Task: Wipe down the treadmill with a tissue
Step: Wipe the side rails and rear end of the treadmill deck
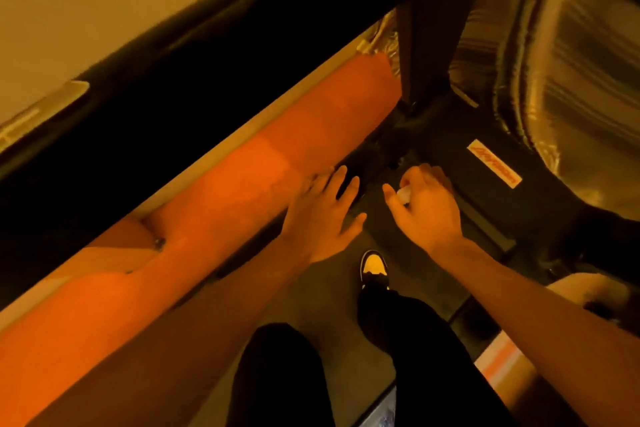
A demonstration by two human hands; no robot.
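2 legs in black trousers (284, 374) fill the bottom of the view, and 1 black and pale shoe (374, 267) stands on the grey floor (332, 295) just ahead of them. Both bare forearms reach forward past the shoe.

The left hand (323, 215) is flat with its fingers straight and spread apart, its fingertips at the lower edge of a long orange bar (242, 184) that runs diagonally across the view; whether it presses on the bar cannot be told. The right hand (427, 204) is just beside it, a little apart, with its fingers curled round a small white tissue (404, 193) wadded against the palm, the thumb sticking out to the left.

The tissue hangs close above the dark base of the treadmill (540, 198), near an orange label (493, 163). Beyond, a black post (436, 28) rises, with shiny wrapping (554, 62) to its right.
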